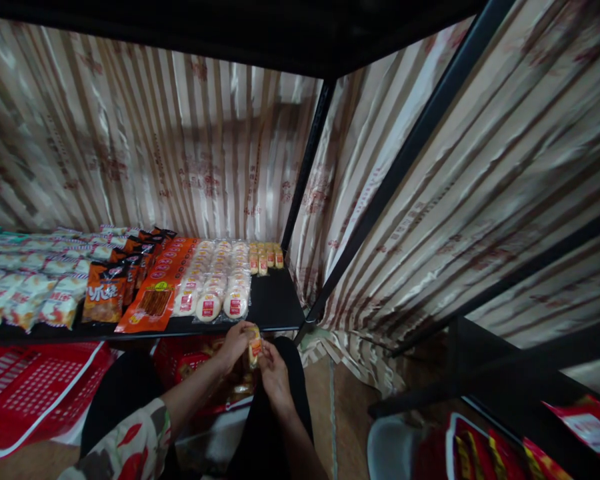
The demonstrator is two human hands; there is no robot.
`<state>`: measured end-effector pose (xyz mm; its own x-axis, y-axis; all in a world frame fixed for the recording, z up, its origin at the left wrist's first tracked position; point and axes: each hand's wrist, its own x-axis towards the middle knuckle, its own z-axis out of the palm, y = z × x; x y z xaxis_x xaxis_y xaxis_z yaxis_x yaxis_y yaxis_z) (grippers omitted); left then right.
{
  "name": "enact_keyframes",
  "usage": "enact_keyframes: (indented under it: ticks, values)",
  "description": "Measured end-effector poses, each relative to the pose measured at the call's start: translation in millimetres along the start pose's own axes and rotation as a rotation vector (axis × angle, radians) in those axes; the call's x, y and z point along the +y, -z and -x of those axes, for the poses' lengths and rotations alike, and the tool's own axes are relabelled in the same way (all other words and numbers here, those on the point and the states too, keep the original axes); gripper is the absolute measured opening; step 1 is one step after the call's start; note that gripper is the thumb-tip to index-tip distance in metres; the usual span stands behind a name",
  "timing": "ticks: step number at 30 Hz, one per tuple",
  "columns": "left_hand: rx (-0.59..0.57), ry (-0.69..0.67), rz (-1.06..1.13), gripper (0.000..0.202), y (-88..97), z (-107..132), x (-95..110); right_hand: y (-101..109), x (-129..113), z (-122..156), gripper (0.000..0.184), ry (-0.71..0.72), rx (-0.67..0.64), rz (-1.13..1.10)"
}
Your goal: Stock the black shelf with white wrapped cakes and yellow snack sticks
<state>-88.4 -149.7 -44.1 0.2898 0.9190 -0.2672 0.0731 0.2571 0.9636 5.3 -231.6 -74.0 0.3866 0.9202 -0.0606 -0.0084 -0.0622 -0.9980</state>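
Observation:
Between my two hands, just in front of the shelf edge, is a small yellow wrapped snack cake (255, 347) with a red label. My left hand (236, 345) pinches its upper left side, while my right hand (274, 373) grips its lower right side. Similar yellow packs (266, 257) stand in short rows at the back right of the black shelf (275, 300). Left of them lie rows of round white packaged cakes (235, 301). Below my hands, a red basket (173, 353) between my knees holds more wrapped packs, partly hidden by my forearms.
Orange snack bags (155, 293), a brown-orange bag (104, 293) and white bags (63, 300) fill the shelf's left. An empty-looking red basket (45, 393) is at lower left. Black posts (310, 160) frame the curtain (220, 147). A pale bucket (393, 447) and red packets (587, 427) sit lower right.

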Motion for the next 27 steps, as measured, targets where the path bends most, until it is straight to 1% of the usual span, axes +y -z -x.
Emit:
enact_keyframes:
  ticks: [3, 7, 14, 22, 27]
  values:
    - [0.000, 0.004, 0.021, 0.022, -4.4, -1.4, 5.6, 4.2, -3.9, -4.6, 0.031, 0.024, 0.015, 0.022]
    - [0.034, -0.014, -0.046, 0.026, -9.6, -6.1, 9.9, 8.3, -8.1, -9.7, 0.033, 0.026, 0.041, 0.076]
    - [0.033, -0.060, -0.084, 0.022, -17.1, -16.6, 9.0, 12.4, -12.8, -17.2, 0.032, 0.038, 0.067, 0.157]
    - [0.044, -0.082, -0.117, 0.022, -23.2, -26.6, 11.0, 15.1, -21.0, -24.5, 0.036, 0.044, 0.044, 0.166]
    - [0.055, -0.043, -0.125, 0.023, -27.2, -32.3, 10.5, 16.7, -18.1, -29.6, 0.040, 0.027, 0.112, 0.316]
